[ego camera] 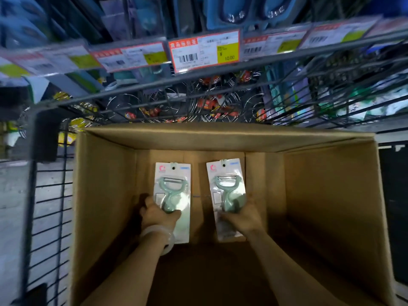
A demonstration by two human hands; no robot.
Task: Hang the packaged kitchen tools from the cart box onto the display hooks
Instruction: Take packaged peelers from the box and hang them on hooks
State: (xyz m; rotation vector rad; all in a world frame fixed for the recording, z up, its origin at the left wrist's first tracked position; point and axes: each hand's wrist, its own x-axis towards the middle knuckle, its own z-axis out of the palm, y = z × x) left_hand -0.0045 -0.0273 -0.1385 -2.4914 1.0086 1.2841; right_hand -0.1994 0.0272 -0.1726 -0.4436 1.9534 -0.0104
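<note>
While both arms reach down into the cardboard box (106, 195), the head view shows each hand already closed on a packaged peeler: the left hand (157, 214) grips the lower part of the left peeler card (173, 195), and the right hand (241, 217) grips the lower part of the right peeler card (227, 195). Both cards lie with their long axes toward 12 o'clock, hang holes at the far end, side by side but apart. The display lies further toward 12 o'clock, beyond the box's far wall. In between run the wire shelf rail (220, 85) with its price tags (204, 51) and a wire basket of metal racks (209, 104), so the lift likely has to clear the box rim and that rail. The hooks themselves are too blurred to pick out. At 9 o'clock stands the cart's wire side (50, 195).
</note>
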